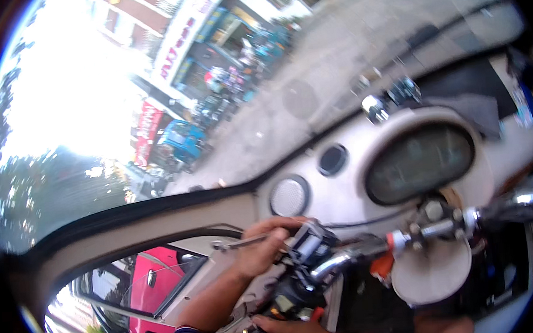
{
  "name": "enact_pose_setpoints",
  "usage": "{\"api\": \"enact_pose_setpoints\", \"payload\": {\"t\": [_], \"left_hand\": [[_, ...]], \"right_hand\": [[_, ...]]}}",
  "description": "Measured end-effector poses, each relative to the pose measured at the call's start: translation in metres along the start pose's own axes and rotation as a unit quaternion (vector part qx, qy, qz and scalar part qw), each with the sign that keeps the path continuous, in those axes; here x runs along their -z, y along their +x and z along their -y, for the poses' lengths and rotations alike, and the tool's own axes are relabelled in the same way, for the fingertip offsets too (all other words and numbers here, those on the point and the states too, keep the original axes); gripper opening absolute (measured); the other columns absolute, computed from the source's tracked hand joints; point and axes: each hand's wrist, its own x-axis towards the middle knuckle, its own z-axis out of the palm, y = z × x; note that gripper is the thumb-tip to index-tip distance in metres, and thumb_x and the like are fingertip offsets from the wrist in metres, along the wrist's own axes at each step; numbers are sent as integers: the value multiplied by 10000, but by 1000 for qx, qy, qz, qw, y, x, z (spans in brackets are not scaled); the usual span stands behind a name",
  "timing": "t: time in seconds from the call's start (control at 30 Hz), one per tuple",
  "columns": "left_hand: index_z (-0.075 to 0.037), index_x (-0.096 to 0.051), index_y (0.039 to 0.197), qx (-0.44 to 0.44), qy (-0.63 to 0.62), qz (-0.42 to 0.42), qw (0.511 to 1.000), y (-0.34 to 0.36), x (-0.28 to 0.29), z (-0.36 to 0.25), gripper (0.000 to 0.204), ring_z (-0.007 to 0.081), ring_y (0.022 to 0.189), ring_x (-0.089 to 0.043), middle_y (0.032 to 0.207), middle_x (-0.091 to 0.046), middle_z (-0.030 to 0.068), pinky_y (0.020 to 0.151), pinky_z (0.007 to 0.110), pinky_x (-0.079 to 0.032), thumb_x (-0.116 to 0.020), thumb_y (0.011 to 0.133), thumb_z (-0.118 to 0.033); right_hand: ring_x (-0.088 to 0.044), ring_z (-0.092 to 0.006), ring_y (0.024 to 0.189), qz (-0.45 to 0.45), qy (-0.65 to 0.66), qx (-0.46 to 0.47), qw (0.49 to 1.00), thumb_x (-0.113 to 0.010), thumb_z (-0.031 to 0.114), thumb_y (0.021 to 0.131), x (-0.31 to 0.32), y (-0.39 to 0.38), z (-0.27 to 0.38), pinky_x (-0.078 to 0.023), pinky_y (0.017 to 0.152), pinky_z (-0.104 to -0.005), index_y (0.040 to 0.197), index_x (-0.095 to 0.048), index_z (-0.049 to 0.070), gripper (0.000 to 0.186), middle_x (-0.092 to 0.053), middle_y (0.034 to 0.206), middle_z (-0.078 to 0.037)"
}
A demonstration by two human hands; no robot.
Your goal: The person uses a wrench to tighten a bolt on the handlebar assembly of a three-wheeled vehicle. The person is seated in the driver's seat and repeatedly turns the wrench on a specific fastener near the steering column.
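My left hand (262,252) reaches up from a dark blue sleeve to the left end of a chrome handlebar (339,261). Its fingers are closed around a slim metal lever (225,244), and the fingertips touch the silver and black clamp block (311,244). Below it, my right hand (282,329) comes across from the lower right. The thumb lies along the black handlebar grip (264,307), close to the switch housing (293,300); the other fingers are mostly hidden beneath it.
A white dashboard carries an oval display (422,162), a round speaker (289,195) and a black round vent (333,159). A windshield stands ahead, with a paved street and parked scooters beyond. Past the left door opening is a red car (154,280). Below the handlebar sits a white round housing (430,272).
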Motion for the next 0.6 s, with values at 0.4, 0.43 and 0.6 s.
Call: {"api": "enact_pose_setpoints", "payload": {"t": [0.4, 0.43, 0.6], "left_hand": [[47, -633, 1271, -22, -23, 51, 998, 17, -4, 5, 375, 239, 1257, -590, 1335, -649, 166, 1116, 388, -430, -565, 1060, -255], [46, -632, 1260, -28, 6, 53, 998, 19, -6, 4, 356, 248, 1261, -589, 1325, -654, 171, 1122, 397, -423, -568, 1055, -238], [69, -674, 1176, -21, 57, -2, 998, 13, 3, 0, 311, 244, 1178, -642, 1236, -701, 191, 1053, 381, -485, -559, 1036, -184]], "right_hand": [[-627, -134, 873, -78, -88, 160, 980, -814, 106, 857, -16, -4, 52, -547, 777, -306, 1092, -678, 76, 273, -661, 984, -9], [-637, -131, 854, -83, -161, 170, 969, -816, 101, 854, -11, -1, 51, -554, 762, -298, 1073, -682, 76, 258, -666, 956, -3], [-651, -94, 961, -51, -230, 32, 971, -789, 250, 910, -2, -5, 53, -548, 868, -265, 1153, -663, 30, 351, -689, 1117, -25]]}}
